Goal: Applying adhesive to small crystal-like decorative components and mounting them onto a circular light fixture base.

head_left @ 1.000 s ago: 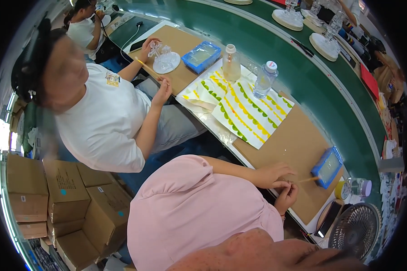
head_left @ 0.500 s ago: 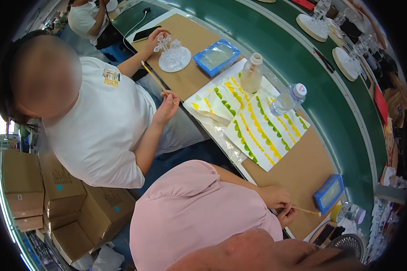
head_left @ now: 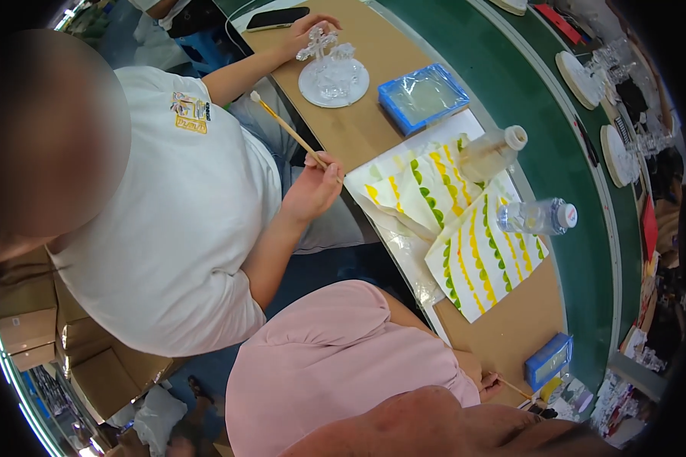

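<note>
At the lower right, my right hand (head_left: 491,386) pinches a thin wooden brush (head_left: 515,389), which slants down toward the right. My left hand (head_left: 470,365) is beside it, beyond my pink sleeve (head_left: 343,335); its fingers are largely hidden. Past the brush stands a small blue-rimmed box (head_left: 549,360), with a yellow-lidded jar (head_left: 549,387) close to the brush's far end. Brown board (head_left: 495,335) lies beneath the hands. My lowered shoulder and blurred skin at the lower edge cover part of the work area.
A co-worker in white holds another brush (head_left: 291,131) beside a clear ornament (head_left: 333,80) on a round base. Patterned sheets (head_left: 484,259), two bottles (head_left: 537,217) and a larger blue-rimmed box (head_left: 423,99) stand between us. A green belt (head_left: 594,251) curves along the far side.
The view has shifted, so the co-worker and table appear larger and farther left or up. My hands sit lower in the picture, with the brush still held. The co-worker's brush stays raised.
</note>
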### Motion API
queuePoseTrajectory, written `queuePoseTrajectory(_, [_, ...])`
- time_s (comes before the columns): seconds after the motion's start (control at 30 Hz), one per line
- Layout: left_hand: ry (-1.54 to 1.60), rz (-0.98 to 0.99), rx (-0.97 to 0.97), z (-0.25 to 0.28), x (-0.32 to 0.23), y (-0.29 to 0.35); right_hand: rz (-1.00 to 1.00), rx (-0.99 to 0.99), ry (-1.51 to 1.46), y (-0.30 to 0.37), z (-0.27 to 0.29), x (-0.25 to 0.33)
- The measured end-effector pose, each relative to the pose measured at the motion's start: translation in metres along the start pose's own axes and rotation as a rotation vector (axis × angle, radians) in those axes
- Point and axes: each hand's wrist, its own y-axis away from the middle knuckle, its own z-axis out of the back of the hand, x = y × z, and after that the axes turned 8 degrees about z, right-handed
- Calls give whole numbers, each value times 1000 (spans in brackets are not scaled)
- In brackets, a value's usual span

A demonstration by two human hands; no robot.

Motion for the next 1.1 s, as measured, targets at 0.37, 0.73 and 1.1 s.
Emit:
queuePoseTrajectory(0.37, [17,35,105,-6,-17,-3,-86,87,19,-14,-58,63])
queuePoseTrajectory(0.73, [86,84,69,-21,-43,-40,-130,41,-428,0,-255,188])
queuePoseTrajectory(1.1, [498,11,44,-30,-34,-48,-169,-96,-922,-16,-450,309])
